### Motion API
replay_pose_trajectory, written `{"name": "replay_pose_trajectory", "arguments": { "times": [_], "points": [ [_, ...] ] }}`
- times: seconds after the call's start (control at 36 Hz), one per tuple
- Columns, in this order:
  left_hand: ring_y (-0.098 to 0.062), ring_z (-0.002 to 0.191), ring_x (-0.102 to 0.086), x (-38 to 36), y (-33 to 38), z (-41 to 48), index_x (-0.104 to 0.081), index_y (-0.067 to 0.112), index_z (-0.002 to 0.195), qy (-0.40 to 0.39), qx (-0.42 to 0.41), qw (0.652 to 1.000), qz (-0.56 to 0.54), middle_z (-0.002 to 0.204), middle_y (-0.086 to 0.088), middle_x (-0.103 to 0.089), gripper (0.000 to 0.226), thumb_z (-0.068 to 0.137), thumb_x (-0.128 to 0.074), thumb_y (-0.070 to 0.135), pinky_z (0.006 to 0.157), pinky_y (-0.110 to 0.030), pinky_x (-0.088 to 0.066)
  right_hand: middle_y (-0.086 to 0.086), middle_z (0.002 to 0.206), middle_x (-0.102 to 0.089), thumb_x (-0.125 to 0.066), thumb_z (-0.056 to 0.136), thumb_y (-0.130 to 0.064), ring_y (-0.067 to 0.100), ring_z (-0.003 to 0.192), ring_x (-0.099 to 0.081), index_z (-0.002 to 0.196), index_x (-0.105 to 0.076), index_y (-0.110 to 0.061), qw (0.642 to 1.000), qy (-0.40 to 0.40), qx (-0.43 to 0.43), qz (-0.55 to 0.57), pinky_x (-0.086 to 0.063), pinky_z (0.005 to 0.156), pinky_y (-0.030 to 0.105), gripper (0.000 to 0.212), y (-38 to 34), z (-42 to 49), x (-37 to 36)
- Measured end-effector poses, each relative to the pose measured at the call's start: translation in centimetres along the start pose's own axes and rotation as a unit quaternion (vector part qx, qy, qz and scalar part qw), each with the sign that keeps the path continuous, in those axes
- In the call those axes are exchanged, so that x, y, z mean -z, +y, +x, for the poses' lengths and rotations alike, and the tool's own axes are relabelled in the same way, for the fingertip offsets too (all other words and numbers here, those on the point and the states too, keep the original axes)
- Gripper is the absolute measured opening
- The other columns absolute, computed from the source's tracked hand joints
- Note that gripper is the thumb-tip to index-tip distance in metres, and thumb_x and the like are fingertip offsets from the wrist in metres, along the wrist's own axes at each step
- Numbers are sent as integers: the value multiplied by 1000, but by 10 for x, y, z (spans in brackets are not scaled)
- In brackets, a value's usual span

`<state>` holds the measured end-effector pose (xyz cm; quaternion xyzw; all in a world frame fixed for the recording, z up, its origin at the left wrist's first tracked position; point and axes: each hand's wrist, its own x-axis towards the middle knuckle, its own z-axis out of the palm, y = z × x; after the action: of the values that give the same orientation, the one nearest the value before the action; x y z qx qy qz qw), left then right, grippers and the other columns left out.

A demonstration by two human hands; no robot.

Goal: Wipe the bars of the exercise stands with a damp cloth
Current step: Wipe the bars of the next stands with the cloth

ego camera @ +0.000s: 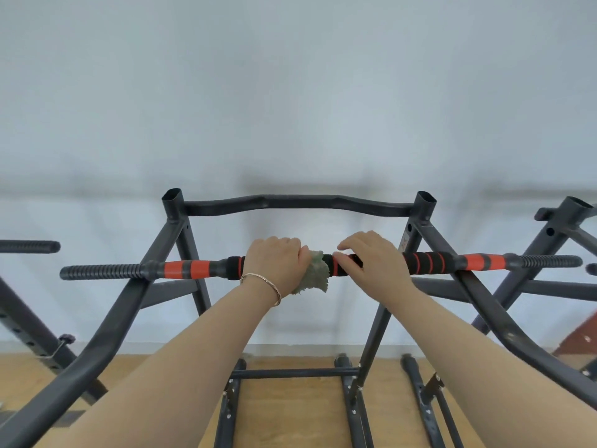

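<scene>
A dark grey exercise stand (176, 227) faces me, with a long horizontal bar (190, 268) banded in orange and black foam across its middle. My left hand (276, 263), with a thin bracelet on the wrist, grips a crumpled pale green cloth (315, 273) wrapped around the bar near its centre. Just right of the cloth, my right hand (374, 263) rests on top of the bar with its fingers curled over the black foam. A second, curved black bar (300, 202) runs across the stand's top behind my hands.
Another stand (555, 234) rises at the right and part of a third (29, 247) shows at the left. A pale wall is close behind. Below lie a wooden floor (290, 412) and the stands' base feet.
</scene>
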<state>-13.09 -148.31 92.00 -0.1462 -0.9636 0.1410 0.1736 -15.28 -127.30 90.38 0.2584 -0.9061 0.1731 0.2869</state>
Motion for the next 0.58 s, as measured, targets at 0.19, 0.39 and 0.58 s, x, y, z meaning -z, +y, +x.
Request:
{"name": "replay_pose_trajectory", "arguments": {
  "times": [0.19,0.39,0.58],
  "points": [
    [-20,75,-55,2,-6,7,-51,21,92,41,154,960,-230,85,5,-60,26,101,-36,40,77,-35,-43,-7,92,-64,-77,83,-41,20,91,-54,91,-68,-21,999,32,-10,20,-40,83,36,24,-29,-8,-13],
    [-16,83,-56,25,-31,-2,-48,22,98,15,191,832,-520,88,4,-60,16,99,-52,38,69,-27,-43,-9,90,-66,-69,89,-12,16,92,-54,81,-65,-19,986,24,-75,144,-47,82,35,11,-55,1,-1],
    [-12,66,-48,57,-58,-34,-45,23,92,107,171,815,-543,75,4,-53,22,92,-62,38,64,-28,-45,0,94,-66,-55,100,-18,13,85,-61,95,-61,-22,864,24,-271,423,-53,77,30,8,-80,35,46]
  ]
}}
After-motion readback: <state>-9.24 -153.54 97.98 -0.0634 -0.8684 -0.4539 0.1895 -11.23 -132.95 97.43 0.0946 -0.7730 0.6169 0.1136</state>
